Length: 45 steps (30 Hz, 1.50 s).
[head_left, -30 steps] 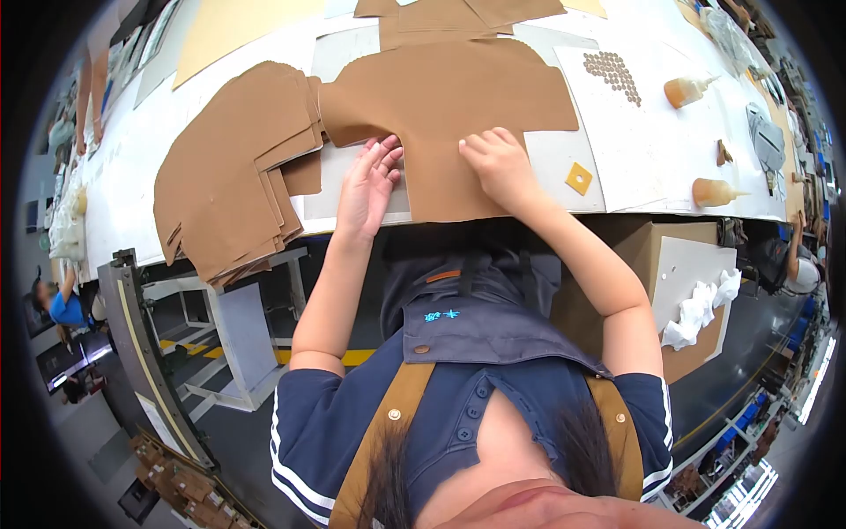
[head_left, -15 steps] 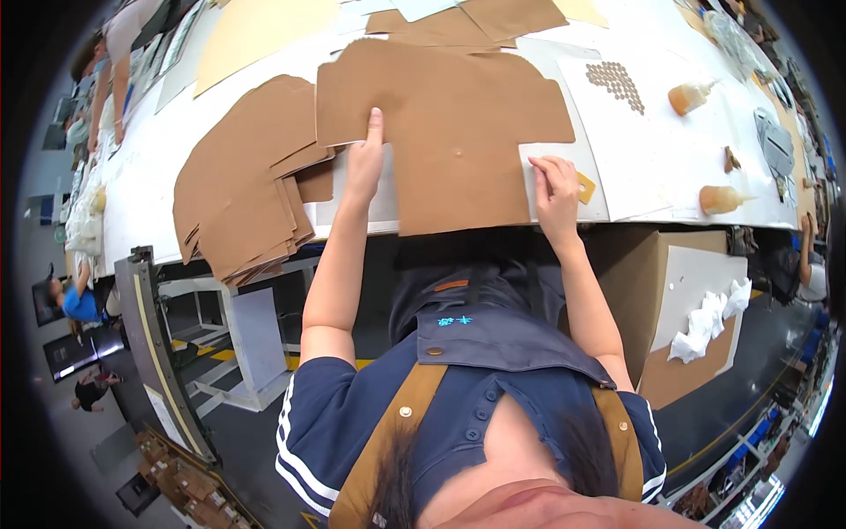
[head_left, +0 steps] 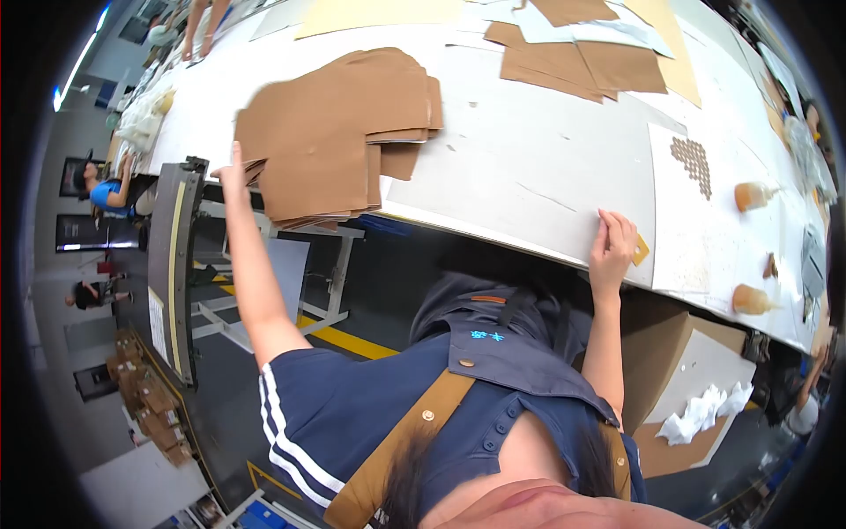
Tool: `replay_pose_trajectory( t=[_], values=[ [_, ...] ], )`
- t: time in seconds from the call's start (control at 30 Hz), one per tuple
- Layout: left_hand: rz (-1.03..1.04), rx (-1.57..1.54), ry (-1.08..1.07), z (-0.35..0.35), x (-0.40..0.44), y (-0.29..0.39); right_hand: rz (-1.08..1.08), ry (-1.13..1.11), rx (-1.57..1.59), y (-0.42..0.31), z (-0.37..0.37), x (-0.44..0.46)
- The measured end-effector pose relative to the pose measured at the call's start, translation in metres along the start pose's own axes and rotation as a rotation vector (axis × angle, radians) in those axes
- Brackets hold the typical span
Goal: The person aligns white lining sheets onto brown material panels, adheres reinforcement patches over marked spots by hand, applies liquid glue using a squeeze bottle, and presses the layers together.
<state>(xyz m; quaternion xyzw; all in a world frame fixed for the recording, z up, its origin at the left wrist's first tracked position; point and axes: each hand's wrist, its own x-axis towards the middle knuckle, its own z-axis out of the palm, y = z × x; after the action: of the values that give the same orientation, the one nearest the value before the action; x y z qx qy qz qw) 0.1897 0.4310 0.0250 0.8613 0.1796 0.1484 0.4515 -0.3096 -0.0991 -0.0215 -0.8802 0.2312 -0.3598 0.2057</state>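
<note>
A stack of brown cut panels (head_left: 322,132) lies at the table's left front, its sheets slightly fanned and overhanging the edge. My left hand (head_left: 233,174) is at the stack's left side, thumb raised and fingers apart; whether it touches the panels I cannot tell. My right hand (head_left: 614,245) is at the front edge of a grey board (head_left: 529,167), its fingers curled. A small yellow piece with a hole (head_left: 641,250) sticks out from behind this hand and looks tucked in it; the grip itself is hidden.
More brown pieces (head_left: 577,66) and pale sheets lie at the back. A white sheet (head_left: 679,212) with small brown discs (head_left: 692,166) lies on the right, beside two amber glue bottles (head_left: 753,196). A cardboard box (head_left: 656,361) stands below the table. Another person (head_left: 110,194) is at far left.
The large brown panel from in front of me now lies on the left stack, baring the grey board. My left hand has moved left, off the panel. The view has turned left.
</note>
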Motion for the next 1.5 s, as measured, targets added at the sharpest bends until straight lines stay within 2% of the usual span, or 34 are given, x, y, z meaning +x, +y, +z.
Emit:
replay_pose_trajectory(
  t=[0.07, 0.1, 0.17, 0.3, 0.37, 0.43, 0.53, 0.67, 0.8, 0.9, 1.03, 1.1, 1.13, 1.2, 1.37, 1.47, 1.5],
  values=[
    [0.319, 0.418, 0.192, 0.013, -0.018, -0.019, -0.01, 0.003, -0.01, -0.001, 0.001, 0.0],
    [0.45, 0.622, 0.103, 0.022, -0.065, -0.01, -0.014, 0.001, -0.02, -0.001, 0.0, 0.0],
    [0.583, 0.72, -0.121, 0.047, -0.148, 0.005, -0.028, -0.005, -0.036, -0.002, 0.002, 0.0],
    [0.609, 0.727, -0.29, 0.076, -0.249, 0.05, -0.03, -0.027, -0.046, 0.001, 0.003, -0.001],
    [0.785, 0.827, -0.38, 0.099, -0.304, 0.062, -0.028, -0.031, -0.043, 0.001, 0.002, -0.001],
    [0.894, 0.392, -0.761, 0.114, -0.337, 0.074, -0.034, -0.029, -0.049, -0.001, 0.002, -0.001],
    [0.839, 0.06, -1.194, 0.132, -0.367, 0.12, -0.03, -0.029, -0.056, -0.002, 0.0, -0.001],
    [1.143, -0.024, -1.164, 0.21, -0.388, 0.17, -0.008, -0.04, -0.023, -0.001, -0.001, -0.001],
    [1.363, 0.259, -0.995, 0.308, -0.396, 0.227, -0.005, -0.024, -0.018, -0.003, -0.002, 0.0],
    [1.361, 0.345, -0.917, 0.364, -0.401, 0.262, 0.0, -0.012, -0.018, -0.003, -0.002, -0.001],
    [1.382, 0.248, -0.65, 0.446, -0.384, 0.287, 0.009, -0.016, -0.012, -0.007, -0.006, -0.002],
    [1.353, 0.295, -0.639, 0.472, -0.367, 0.299, 0.001, -0.008, 0.006, -0.007, -0.008, -0.001],
    [1.336, 0.479, -0.713, 0.47, -0.363, 0.309, -0.017, 0.002, -0.006, -0.008, -0.008, 0.0],
    [1.263, 0.462, -0.735, 0.489, -0.357, 0.303, -0.056, 0.001, -0.011, -0.007, -0.009, 0.0],
    [1.445, 0.496, -0.516, 0.504, -0.351, 0.301, -0.045, 0.011, -0.021, -0.009, -0.011, 0.002],
    [1.311, 0.462, -0.525, 0.52, -0.343, 0.299, -0.053, 0.013, -0.012, -0.008, -0.012, 0.0],
    [1.331, 0.43, -0.497, 0.526, -0.337, 0.302, -0.055, 0.015, -0.013, -0.007, -0.01, -0.002]
  ],
)
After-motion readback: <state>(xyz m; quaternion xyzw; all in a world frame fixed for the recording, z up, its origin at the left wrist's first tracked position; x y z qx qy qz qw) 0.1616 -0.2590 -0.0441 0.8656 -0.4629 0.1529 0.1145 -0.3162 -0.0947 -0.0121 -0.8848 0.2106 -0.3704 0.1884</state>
